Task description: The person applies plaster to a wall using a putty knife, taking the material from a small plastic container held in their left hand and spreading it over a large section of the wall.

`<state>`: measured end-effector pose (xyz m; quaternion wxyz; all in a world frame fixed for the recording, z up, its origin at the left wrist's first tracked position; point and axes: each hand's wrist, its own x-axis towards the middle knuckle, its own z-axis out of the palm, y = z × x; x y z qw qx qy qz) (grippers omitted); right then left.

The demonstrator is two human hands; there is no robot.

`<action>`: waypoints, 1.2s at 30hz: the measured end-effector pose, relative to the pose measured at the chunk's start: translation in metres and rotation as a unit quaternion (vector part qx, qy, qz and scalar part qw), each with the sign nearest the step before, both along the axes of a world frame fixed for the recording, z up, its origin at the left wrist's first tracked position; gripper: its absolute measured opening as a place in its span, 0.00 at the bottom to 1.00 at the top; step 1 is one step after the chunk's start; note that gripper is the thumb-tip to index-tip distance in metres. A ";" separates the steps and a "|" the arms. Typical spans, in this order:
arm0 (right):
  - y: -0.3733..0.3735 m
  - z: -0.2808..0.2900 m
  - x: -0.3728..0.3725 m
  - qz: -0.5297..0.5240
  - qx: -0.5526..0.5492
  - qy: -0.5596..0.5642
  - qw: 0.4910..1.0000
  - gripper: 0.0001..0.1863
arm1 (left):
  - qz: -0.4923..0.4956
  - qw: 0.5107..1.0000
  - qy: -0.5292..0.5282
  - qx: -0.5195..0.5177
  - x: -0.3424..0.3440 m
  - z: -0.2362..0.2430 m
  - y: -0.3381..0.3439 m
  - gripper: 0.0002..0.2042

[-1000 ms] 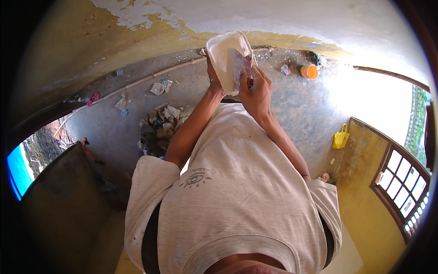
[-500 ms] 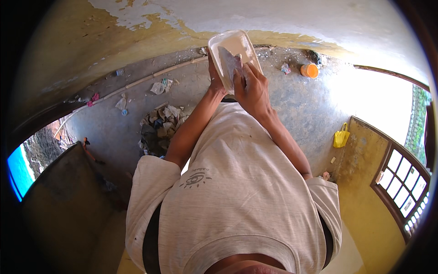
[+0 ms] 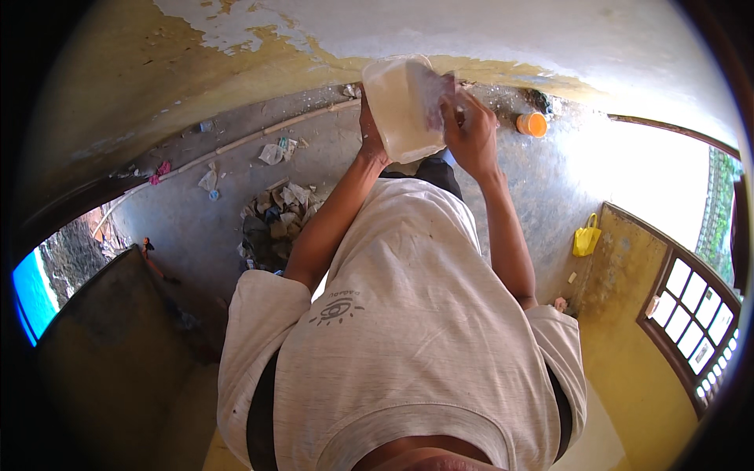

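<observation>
A pale, translucent rectangular plastic tub (image 3: 395, 118) is held up in front of my body, tilted. My left hand (image 3: 372, 133) grips it along its left side, with most of the fingers hidden behind the tub. At its right edge is a putty knife (image 3: 433, 98), a broad scraper blade smeared by motion. My right hand (image 3: 474, 137) is closed round the knife's dark handle. Whitish paste shows about the tub's far rim. How much paste lies inside I cannot tell.
Ahead rises a wall (image 3: 283, 51) with peeling yellow and white paint. A long pole (image 3: 259, 132) lies along its foot. On the floor are a heap of torn paper and rubbish (image 3: 279, 220), an orange bucket (image 3: 532, 124) and a yellow bag (image 3: 587, 235). A paned window (image 3: 695, 314) is at right.
My right hand has moved right with the putty knife, from over the tub's middle to its right edge. The tub has turned and tilted in my left hand.
</observation>
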<state>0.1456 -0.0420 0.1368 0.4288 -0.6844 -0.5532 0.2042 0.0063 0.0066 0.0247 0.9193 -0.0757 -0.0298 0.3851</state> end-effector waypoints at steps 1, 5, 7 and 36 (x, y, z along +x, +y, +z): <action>0.000 -0.002 0.004 0.019 -0.011 -0.002 1.000 0.07 | -0.001 1.000 0.000 0.001 0.000 0.002 0.000 0.43; -0.001 -0.004 0.004 0.048 -0.008 -0.018 0.999 0.07 | 0.025 0.989 0.142 0.045 0.000 0.004 -0.001 0.41; -0.002 0.007 0.000 0.014 -0.027 0.015 0.999 0.07 | 0.024 0.989 0.129 0.061 0.001 0.003 0.000 0.39; -0.015 -0.018 0.002 0.058 0.021 -0.020 0.998 0.09 | 0.067 0.971 0.229 0.029 0.011 0.003 -0.002 0.37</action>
